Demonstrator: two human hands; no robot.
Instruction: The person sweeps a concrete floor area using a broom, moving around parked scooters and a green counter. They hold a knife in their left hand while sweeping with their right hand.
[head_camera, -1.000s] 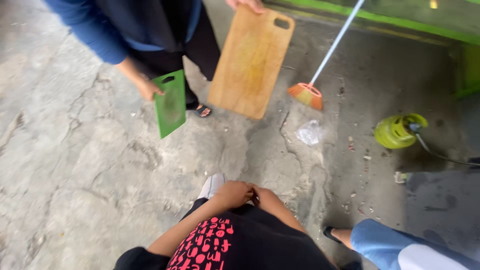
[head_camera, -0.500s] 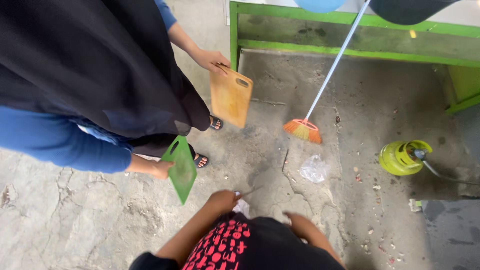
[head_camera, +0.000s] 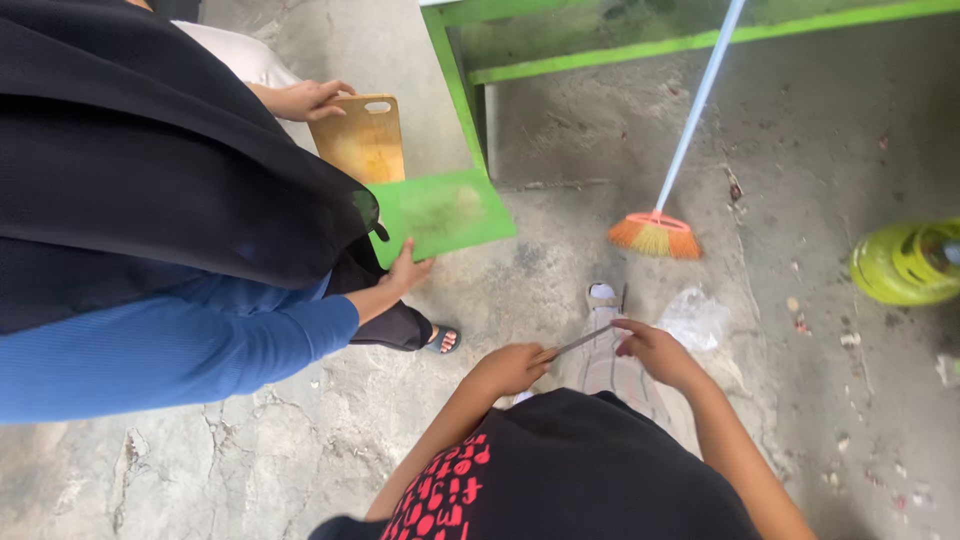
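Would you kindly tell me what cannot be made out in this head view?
- Thin knife-like tool between left hand and right hand: too thin and blurred to identify.
- Wooden cutting board: lower part hidden behind green cutting board.
- Broom: handle top cut off by frame edge.
- Green gas cylinder: cut by right edge.

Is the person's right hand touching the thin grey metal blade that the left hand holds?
Touching. The head view shows the right hand with its fingertips meeting the far end of the thin grey metal blade, while the left hand grips the other end.
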